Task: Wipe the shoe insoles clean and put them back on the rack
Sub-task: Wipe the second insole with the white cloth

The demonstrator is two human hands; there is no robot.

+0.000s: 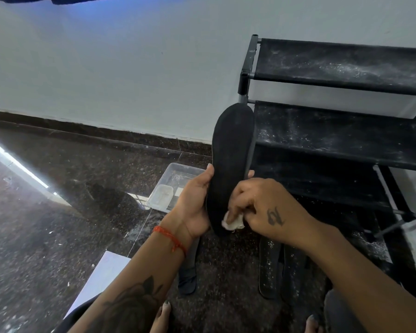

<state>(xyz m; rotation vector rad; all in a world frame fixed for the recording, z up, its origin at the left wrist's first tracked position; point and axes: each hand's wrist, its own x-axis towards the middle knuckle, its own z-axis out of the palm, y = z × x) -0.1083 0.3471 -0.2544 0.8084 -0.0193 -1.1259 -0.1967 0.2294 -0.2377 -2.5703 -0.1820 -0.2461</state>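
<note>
Head view: we log one black insole (231,164) held upright, our left hand (195,200) gripping its lower edge, our right hand (267,207) pinching a white cloth (233,222) against it; dusty black rack (334,131) just beside; more insoles (269,267) on the floor (46,236).

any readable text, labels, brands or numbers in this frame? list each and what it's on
No printed text, brand or label reads anywhere.
Right hand: a tattoo mark on its back, perhaps stylised characters; cannot be read for certain.
Held insole: plain black, no visible print.
Clear tray: a small pale patch inside, too blurred to read.
</note>
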